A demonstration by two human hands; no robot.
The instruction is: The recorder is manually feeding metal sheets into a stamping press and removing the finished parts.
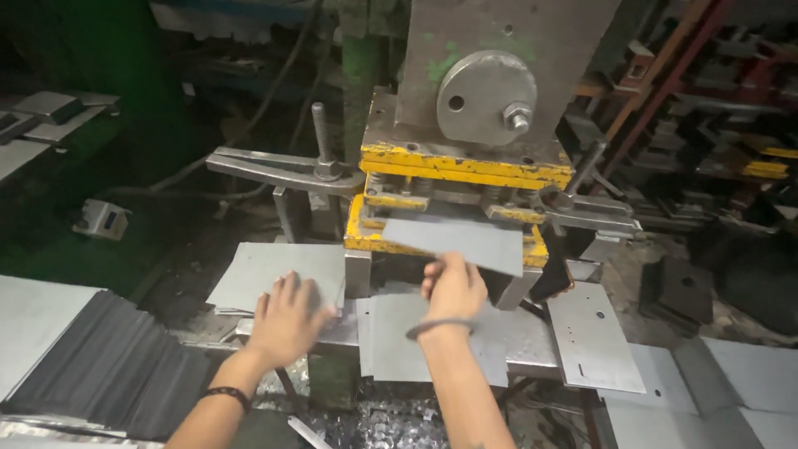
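My right hand pinches the near edge of a grey metal sheet, held tilted at the mouth of the yellow die of a press machine. My left hand lies flat, fingers spread, on another grey sheet resting to the left of the die. More flat sheets lie under my right wrist on the press table.
A fanned stack of dark sheets sits at the lower left. A punched plate and more plates lie at the right. A clamp bar with a bolt reaches left of the die. Metal scrap litters the floor below.
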